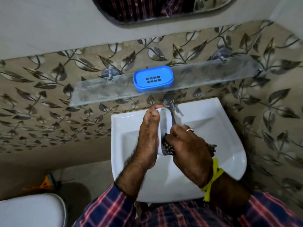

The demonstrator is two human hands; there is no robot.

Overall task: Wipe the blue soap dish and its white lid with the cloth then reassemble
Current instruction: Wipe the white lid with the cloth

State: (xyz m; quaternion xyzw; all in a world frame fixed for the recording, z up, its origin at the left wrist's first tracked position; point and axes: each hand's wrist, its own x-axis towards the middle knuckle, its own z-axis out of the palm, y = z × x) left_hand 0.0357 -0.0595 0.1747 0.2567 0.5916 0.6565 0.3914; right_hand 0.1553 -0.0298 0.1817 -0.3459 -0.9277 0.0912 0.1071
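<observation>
One white lid [166, 123] is gripped on edge by the left hand [148, 138]; one cloth [168, 149] is clutched by the right hand [188, 151]. One blue dish [153, 80] sits far on the shelf [101, 90].

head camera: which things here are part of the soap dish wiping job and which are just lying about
Part of the job:
white lid, held by the left hand
cloth, gripped by the right hand
blue soap dish, on the glass shelf

Just there:
sink
tap
mirror
toilet lid
</observation>
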